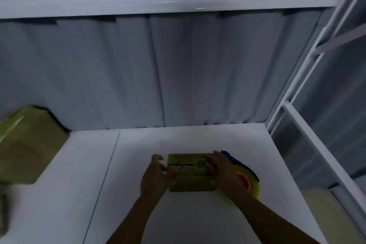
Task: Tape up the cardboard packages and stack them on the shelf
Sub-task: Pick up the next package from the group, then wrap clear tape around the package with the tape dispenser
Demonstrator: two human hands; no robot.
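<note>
Plainly, I am early in the job. One small box (191, 172) lies flat on the white surface (138, 214) right in front of me, between the two hands. Its flaps are down and a dark seam runs across the top. I see a glossy sheen there, but the blur does not let me say whether tape already covers the seam.

The left hand (156, 176) has its fingers curled against the box's left edge, holding it at the seam. The right hand (221, 172) lays fairly straight fingers over the right end of the lid, pressing it down. A yellow tape dispenser (247, 182) with an orange core sits just beside that wrist; whether the palm touches it I cannot tell.

My judgement: this box is in its sealing step and has not been stacked yet.

At far left a large box (29, 148) rests on the same surface, closed, with a shiny strip on it that looks like tape. It may be one finished package. The upper shelf rail (158, 0) above carries nothing that I can see from here.

Both boxes are shut, so what they hold is hidden.
</note>
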